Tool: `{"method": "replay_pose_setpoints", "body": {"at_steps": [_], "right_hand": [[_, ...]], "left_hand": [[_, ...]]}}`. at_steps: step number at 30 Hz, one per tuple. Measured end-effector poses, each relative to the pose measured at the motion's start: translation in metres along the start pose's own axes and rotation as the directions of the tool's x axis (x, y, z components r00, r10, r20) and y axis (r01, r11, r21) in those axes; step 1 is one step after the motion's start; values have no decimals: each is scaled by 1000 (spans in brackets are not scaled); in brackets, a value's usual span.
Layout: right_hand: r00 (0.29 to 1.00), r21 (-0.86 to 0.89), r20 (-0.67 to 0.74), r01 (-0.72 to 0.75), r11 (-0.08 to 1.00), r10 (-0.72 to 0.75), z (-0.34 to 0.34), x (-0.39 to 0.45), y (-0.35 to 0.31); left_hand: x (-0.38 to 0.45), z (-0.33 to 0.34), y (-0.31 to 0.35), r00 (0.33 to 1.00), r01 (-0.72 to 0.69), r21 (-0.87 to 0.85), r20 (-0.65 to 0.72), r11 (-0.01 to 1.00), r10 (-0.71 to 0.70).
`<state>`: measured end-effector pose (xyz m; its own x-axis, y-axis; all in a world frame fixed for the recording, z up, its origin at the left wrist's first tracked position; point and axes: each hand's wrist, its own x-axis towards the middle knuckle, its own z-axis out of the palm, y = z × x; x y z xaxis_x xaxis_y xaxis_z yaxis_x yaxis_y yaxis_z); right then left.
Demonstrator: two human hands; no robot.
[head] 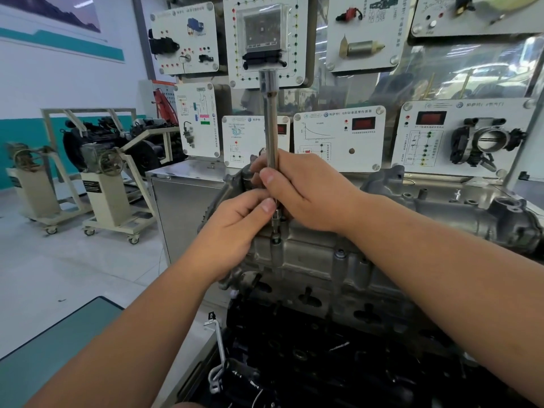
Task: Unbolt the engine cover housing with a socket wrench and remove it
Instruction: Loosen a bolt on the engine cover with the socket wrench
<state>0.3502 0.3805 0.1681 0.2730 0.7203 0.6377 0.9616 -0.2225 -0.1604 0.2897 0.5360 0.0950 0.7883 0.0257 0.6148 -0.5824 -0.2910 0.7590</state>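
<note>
While the engine cover housing (309, 260) sits bolted mid-scene, I'd keep the socket wrench (271, 134) upright and square on its bolt | my right hand (303, 189) wraps the shaft from the right | my left hand (235, 228) pinches the socket end just below.

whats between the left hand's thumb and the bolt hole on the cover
In the head view, the small socket at the wrench tip; the left hand pinches just above it.
</note>
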Motion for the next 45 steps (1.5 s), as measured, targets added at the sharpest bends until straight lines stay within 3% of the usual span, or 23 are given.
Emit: {"method": "replay_pose_setpoints", "body": {"at_steps": [6,11,16,21,24,28,37,45], "right_hand": [[996,68,-92,-8,998,15,1,-3,-5],[999,90,-26,-22,996,24,2,0,-4],[999,143,4,-35,989,35,2,-2,1],[990,109,-131,-41,993,55,2,-2,-1],[983,96,-173,-47,994,63,2,0,0],[989,121,-118,-71,990,85,1,-1,-1],[995,30,-99,32,999,-28,0,-3,-5],[999,76,24,-26,997,24,-1,-3,-3]], "left_hand": [[2,11,4,998,-57,-29,-28,998,56],[-1,2,3,1000,-2,-41,-18,999,1],[1,-1,0,1000,-10,84,-8,996,11],[3,6,-2,998,-10,14,-63,1000,11],[3,5,0,1000,3,48,0,999,-3],[0,1,4,998,10,49,69,999,-13],[1,7,3,998,-60,12,0,998,60],[2,1,-1,999,-13,37,38,999,12]]}}
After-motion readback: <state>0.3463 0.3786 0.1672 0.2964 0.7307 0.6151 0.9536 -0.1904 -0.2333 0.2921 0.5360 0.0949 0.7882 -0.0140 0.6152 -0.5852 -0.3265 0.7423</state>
